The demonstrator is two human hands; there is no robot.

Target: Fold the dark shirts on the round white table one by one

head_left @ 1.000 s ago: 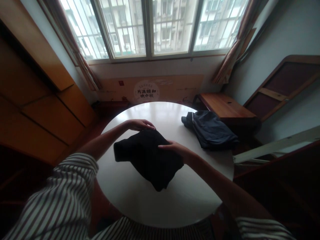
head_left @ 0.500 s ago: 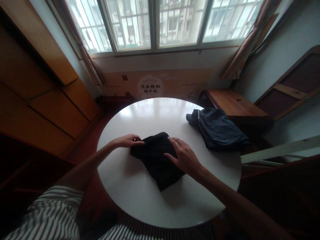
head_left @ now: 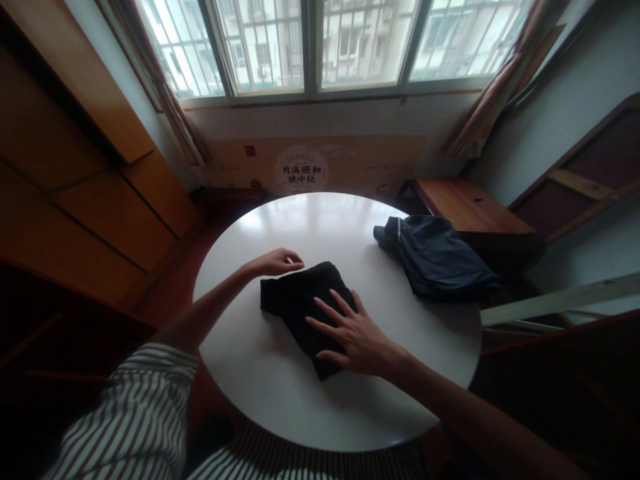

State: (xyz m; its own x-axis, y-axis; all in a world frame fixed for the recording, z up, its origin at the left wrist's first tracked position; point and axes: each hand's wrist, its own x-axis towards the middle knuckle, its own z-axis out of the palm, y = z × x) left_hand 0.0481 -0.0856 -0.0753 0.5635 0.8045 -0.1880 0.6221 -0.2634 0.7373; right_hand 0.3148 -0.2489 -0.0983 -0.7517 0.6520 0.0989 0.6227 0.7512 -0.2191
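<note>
A folded black garment (head_left: 300,313) lies on the white round table (head_left: 240,360); its exact kind does not show. My right hand (head_left: 353,337) rests on the garment's right part, palm down with the fingers spread, and it covers some of the cloth. Just beyond the garment's upper left edge is my left hand (head_left: 280,262), loosely curved, with a small gap between thumb and fingers and nothing held. A folded dark navy garment (head_left: 443,260) with a pale line near its collar-like end lies farther off at the right of the table.
Behind the table's far right side stands a brown wooden desk (head_left: 465,203). Wooden cabinets (head_left: 100,233) line the left, and a barred window (head_left: 310,47) with curtains is ahead. A pale rail (head_left: 555,300) sits near the table's right edge.
My left hand has come off the black garment's left corner and shifted up and right. My right hand has slid down toward me, its fingers now spread wider over the cloth.
</note>
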